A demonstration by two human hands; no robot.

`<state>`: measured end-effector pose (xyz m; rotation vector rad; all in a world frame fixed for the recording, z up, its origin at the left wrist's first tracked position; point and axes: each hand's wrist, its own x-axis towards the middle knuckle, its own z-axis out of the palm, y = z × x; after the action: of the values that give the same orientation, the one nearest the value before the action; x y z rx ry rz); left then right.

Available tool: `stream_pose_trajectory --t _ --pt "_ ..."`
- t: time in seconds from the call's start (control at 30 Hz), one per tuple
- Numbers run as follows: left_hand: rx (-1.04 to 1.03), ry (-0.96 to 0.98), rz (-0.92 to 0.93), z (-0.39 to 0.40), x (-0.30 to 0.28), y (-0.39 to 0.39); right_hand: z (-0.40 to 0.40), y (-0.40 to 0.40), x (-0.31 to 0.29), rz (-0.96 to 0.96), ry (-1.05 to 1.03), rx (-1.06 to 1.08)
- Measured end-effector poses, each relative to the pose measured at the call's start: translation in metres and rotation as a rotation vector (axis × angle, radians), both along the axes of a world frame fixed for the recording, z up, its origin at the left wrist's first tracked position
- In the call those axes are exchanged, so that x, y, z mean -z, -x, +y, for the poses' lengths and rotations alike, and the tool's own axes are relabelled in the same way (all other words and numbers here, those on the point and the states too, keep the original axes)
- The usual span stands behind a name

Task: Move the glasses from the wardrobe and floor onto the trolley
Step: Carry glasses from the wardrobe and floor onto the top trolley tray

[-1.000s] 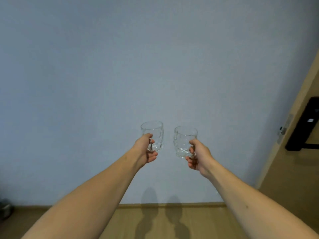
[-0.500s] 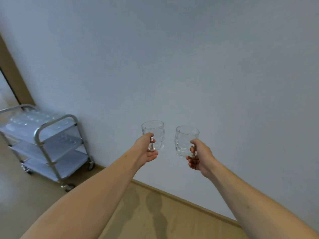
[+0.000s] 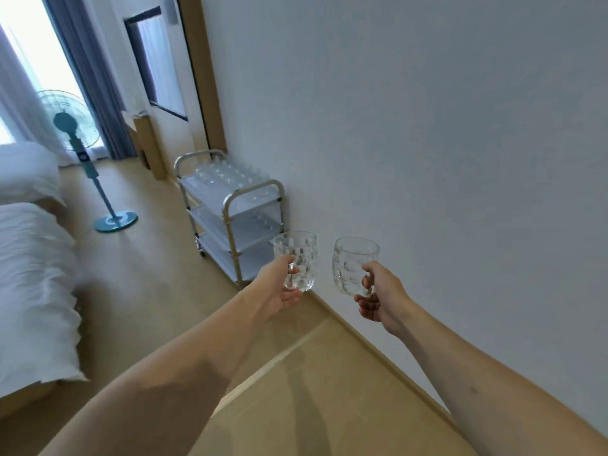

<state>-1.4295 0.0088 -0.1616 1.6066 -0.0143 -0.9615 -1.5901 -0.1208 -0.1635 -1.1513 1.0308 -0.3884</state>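
Head view, each hand (image 3: 279, 287) (image 3: 381, 297) gripping a glass (image 3: 297, 258) (image 3: 352, 264), trolley (image 3: 230, 205) beside wall (image 3: 427, 126)

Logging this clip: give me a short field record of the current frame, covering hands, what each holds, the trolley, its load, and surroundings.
left hand: left hand grips the left glass, upright
right hand: right hand grips the right glass, upright
glasses: apart, not touching, held in the air
trolley: trolley with three shelves, against the wall, ahead of the hands
trolley load: clear glasses on the top shelf, some on the middle one; count unclear
surroundings: bed at left, standing fan by the curtain
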Motion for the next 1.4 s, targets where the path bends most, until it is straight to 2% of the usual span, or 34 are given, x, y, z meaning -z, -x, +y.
stream_pose_trajectory --t 0.4,0.6,1.1,1.4 --pt "-0.39 -0.015 -0.006 0.044 0.004 -0.19 -0.01 -0.246 0.003 0.001 0.013 -0.412" --pt "-0.487 -0.027 -0.023 0.042 -0.003 -0.255 -0.025 -0.332 -0.002 -0.034 0.013 -0.522" --pt "-0.609 -0.003 0.032 0.073 0.02 -0.383 0.009 -0.497 0.019 0.036 0.018 -0.624" --pt "-0.588 -0.015 0.018 0.11 0.024 -0.515 0.056 -0.627 0.027 0.032 -0.02 -0.625"
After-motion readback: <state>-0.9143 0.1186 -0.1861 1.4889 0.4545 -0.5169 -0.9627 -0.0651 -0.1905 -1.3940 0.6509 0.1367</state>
